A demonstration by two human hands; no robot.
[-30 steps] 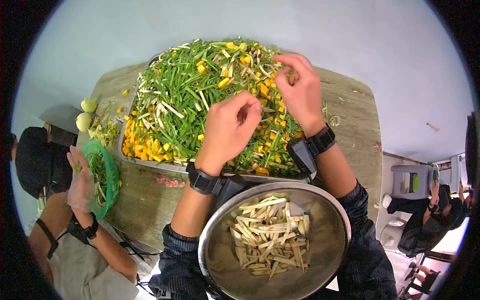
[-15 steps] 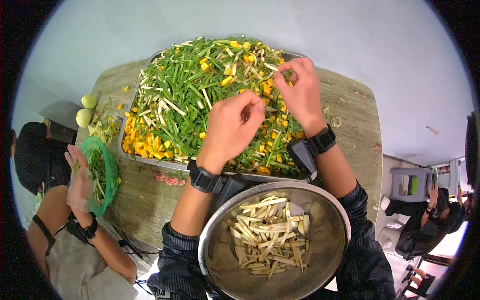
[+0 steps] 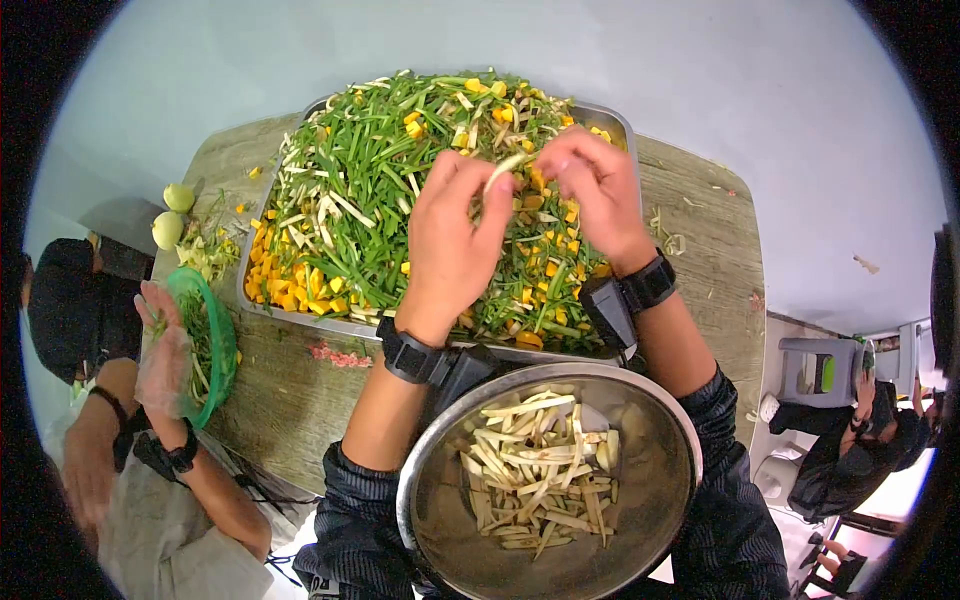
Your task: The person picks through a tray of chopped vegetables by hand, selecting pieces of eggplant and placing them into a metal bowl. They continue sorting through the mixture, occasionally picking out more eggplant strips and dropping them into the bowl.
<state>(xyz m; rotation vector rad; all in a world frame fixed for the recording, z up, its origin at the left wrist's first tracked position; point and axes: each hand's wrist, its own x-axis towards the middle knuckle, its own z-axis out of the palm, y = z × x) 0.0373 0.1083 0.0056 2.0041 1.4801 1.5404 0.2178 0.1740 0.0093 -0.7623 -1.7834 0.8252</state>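
A pale vegetable strip (image 3: 510, 167) spans the gap between my two hands. My left hand (image 3: 452, 235) pinches its left end between thumb and fingers. At the other end are the closed fingertips of my right hand (image 3: 597, 195), slightly blurred. Both hands are over a metal tray (image 3: 618, 125) heaped with cut green stems (image 3: 350, 185), yellow cubes (image 3: 290, 290) and pale strips. Nearer me, between my forearms, a steel bowl (image 3: 655, 480) contains a pile of similar pale strips (image 3: 540, 465).
The tray stands on a wooden table (image 3: 700, 200). To the left, a co-worker's gloved hand (image 3: 165, 370) is beside a green basket (image 3: 222, 350) of greens. Two round pale vegetables (image 3: 168, 230) lie near the table's left edge. Another person (image 3: 850, 450) and a grey stool (image 3: 815, 365) are at right.
My right hand has come down with the strip, and my left hand has risen slightly and taken its other end. The co-worker's other hand has come into view at left.
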